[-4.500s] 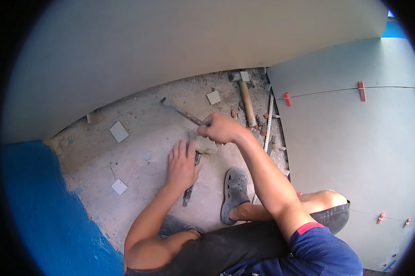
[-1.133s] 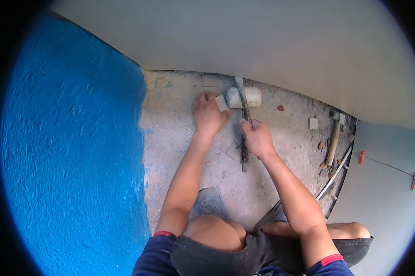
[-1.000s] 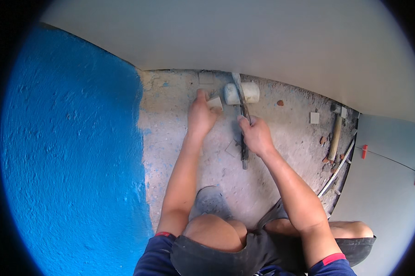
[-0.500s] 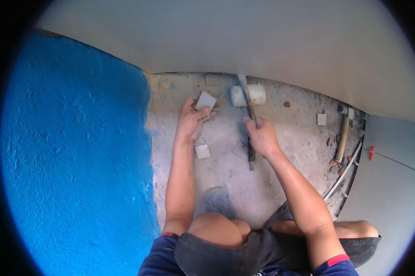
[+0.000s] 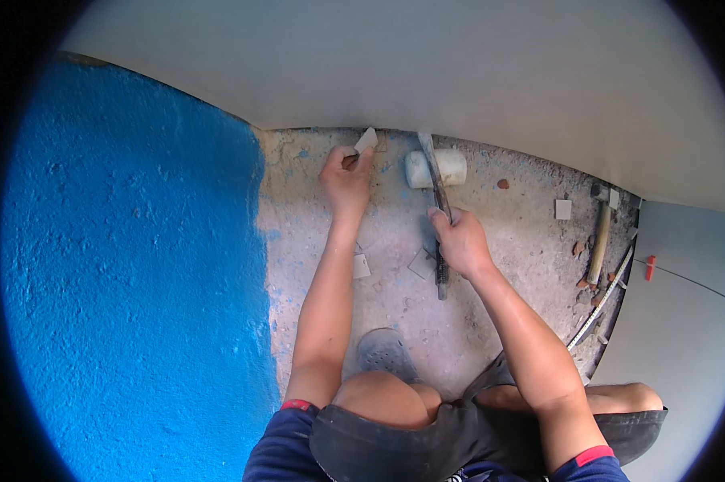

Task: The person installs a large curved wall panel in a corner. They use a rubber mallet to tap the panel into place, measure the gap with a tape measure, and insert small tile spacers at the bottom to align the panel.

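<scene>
My left hand pinches a small pale square tile piece by its edge. The piece is tilted and close to the foot of the large grey panel. My right hand is closed round a long dark pry bar, whose flat pale end meets the panel's lower edge. Past my right hand, a white mallet head lies on the floor, with the bar crossing in front of it. Another thin square piece lies flat by the panel, partly hidden behind my left fingers.
Left of me is a rough blue surface. A pale square piece lies by my left forearm, another farther right. A wooden-handled hammer, rubble and a measuring tape lie along the right side.
My left hand has moved away from me toward the panel's foot, turning the tile piece from face-up to edge-on. My right hand keeps the bar nearly still.
</scene>
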A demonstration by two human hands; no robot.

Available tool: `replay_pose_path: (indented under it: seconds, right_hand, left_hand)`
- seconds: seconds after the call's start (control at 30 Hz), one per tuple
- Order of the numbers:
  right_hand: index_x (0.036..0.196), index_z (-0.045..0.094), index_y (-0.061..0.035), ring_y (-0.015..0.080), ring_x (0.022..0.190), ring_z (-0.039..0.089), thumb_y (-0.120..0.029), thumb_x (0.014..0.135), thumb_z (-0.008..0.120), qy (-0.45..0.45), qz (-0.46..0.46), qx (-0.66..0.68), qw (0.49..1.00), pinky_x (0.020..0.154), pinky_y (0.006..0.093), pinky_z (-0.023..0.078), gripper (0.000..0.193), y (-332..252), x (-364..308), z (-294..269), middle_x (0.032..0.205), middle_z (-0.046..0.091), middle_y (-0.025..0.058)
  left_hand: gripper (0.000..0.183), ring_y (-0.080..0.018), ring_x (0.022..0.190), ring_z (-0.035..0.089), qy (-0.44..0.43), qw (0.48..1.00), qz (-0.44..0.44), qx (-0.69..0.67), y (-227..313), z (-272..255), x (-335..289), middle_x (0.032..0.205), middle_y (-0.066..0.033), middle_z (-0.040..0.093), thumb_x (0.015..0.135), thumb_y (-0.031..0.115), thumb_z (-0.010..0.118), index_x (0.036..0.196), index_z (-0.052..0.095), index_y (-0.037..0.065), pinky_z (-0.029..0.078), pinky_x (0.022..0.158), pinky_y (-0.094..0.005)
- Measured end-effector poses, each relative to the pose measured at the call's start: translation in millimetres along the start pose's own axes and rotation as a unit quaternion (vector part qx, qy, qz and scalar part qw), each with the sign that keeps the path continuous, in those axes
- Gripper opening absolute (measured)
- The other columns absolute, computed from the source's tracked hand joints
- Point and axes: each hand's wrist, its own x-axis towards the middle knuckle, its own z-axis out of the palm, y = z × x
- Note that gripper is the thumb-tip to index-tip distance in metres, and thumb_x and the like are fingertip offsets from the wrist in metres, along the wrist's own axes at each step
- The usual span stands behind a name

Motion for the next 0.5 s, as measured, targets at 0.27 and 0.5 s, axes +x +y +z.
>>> replay_pose_path:
  seconds: [0.27, 0.5]
  right_hand:
    - [0.083, 0.065, 0.0048, 0.0432, 0.073, 0.065, -0.041, 0.098, 0.056, 0.004, -0.002, 0.0, 1.0, 0.076, 0.0481, 0.05, 0.049, 1.8, 1.1, 1.4, 0.071, 0.064, 0.0258]
    - [0.081, 0.064, 0.0042, 0.0396, 0.071, 0.066, -0.041, 0.098, 0.056, 0.004, 0.002, 0.006, 1.0, 0.074, 0.0474, 0.05, 0.049, 4.6, 2.7, 3.5, 0.069, 0.064, 0.0235]
  left_hand:
    - [0.019, -0.0211, 0.077, 0.069, 0.055, 0.992, 0.099, 0.061, -16.7, 20.4, -1.3, 0.09, -0.0116, 0.073, 0.084, 0.012, 0.081, 0.093, 0.07, 0.0, 0.054, 0.074, -0.0324]
    - [0.019, -0.0349, 0.08, 0.065, 0.085, 0.978, 0.124, 0.142, -17.8, 24.2, 0.0, 0.085, -0.0149, 0.067, 0.087, 0.015, 0.076, 0.09, 0.063, 0.001, 0.051, 0.073, -0.0422]
